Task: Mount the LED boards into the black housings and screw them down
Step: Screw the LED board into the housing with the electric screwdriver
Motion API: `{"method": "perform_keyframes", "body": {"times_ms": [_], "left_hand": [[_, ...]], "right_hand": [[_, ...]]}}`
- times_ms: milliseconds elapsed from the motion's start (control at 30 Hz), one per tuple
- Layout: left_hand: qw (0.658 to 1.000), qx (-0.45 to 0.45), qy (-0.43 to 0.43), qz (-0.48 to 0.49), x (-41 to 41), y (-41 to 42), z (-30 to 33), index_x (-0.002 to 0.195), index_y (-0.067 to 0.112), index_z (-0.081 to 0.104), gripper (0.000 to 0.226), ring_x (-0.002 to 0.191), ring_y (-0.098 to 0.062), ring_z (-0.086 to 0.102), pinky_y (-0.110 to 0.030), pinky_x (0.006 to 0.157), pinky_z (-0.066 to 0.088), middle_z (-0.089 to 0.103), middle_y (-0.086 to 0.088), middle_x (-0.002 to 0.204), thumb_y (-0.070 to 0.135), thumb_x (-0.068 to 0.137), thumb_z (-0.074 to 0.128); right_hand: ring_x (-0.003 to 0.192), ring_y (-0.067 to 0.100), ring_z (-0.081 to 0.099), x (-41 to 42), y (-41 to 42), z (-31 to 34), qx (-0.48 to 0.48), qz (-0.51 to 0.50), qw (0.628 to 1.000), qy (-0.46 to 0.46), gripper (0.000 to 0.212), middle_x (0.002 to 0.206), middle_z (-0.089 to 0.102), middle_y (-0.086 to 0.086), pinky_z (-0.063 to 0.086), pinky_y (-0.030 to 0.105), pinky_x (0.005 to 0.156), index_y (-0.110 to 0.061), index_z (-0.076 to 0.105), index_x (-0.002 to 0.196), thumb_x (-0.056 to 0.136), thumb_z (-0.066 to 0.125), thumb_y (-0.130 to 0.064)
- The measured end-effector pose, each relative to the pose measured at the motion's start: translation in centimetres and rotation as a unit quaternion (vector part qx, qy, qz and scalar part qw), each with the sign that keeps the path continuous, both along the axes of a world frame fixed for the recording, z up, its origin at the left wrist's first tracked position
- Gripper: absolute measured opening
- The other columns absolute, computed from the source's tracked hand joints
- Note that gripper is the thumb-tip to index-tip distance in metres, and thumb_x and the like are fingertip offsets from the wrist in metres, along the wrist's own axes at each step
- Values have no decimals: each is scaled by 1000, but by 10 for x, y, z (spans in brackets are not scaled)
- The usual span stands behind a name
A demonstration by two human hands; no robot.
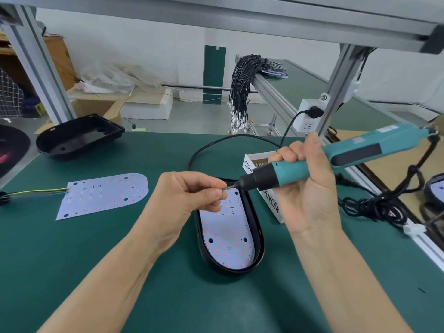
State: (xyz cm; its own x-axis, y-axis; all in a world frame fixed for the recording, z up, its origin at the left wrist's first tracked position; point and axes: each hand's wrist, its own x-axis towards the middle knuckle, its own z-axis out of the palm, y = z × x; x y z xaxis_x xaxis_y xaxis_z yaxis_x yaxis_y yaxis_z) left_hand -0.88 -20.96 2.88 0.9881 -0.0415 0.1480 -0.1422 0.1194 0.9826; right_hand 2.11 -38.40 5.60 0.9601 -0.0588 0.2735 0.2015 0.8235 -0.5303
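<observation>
Right, you've got your right hand (310,186) wrapped round the teal-and-black electric screwdriver (312,162), bit pointing left & slightly down. Your left hand (192,195) has fingertips pinched tight at the bit tip, looks like you're seating a small screw there, tho the screw itself is too tiny to make out.

Below your hands: white oval LED board w/ red dots (228,236) sits inside the black oval plastic housing (258,239), right in front of you on the green surface (96,272). A second white LED board w/ trailing wires (103,195) lies loose to the left, not yet mounted. An empty black housing (79,138) waits at the far left edge. White cardboard box (264,183) sits just beside the near housing, behind the driver.

Watch-outs, imo:
- Screw may drop off the bit as you swing down; it'd land among the LEDs or roll under the board.
- Trigger early & your left fingertips are right at the spinning bit.
- Driver's tilted now; go in crooked & you cross-thread or strip the boss.
- Board not aligned w/ holes = screw bites the PCB.
- Black power cord (374,207) coiled to the right could tug the driver off-line.
</observation>
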Motion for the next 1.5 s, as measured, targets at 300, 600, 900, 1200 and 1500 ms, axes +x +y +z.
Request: {"method": "perform_keyframes", "body": {"times_ms": [300,600,900,1200,1500], "left_hand": [[998,-13,-14,52,4,-5,-6,83,14,74,24,70,-13,68,-22,64,56,71,-2,70,-8,81,64],[998,-10,-3,66,5,-4,-9,83,18,74,28,72,-15,66,-24,64,56,70,0,71,-9,75,71],[974,58,38,218,7,18,-13,117,27,59,61,73,-3,55,-22,70,47,64,10,100,13,62,82],[956,122,246,105,19,-9,-38,94,-1,60,42,61,-21,52,-32,58,41,63,-6,76,15,56,69],[957,119,232,128,26,-11,-46,91,-11,52,48,63,-20,44,-35,60,34,51,-10,70,10,48,57]], "right_hand": [[56,6,49,5,4,-8,35,-30,998,47,22,63,43,-7,49,21,68,-19,42,75,81,63,-24],[55,7,50,7,5,-8,40,-32,997,59,24,61,45,-7,49,22,66,-17,42,73,78,65,-23],[55,7,50,18,6,-13,28,-40,997,62,23,60,45,-6,49,21,63,-17,43,72,79,64,-21],[53,8,48,37,33,-33,-47,-26,997,58,26,57,45,-7,47,21,59,-20,43,65,76,66,-19],[55,10,47,45,37,-39,-95,-6,995,38,30,61,42,-5,47,22,60,-23,48,57,79,68,-16]]}}
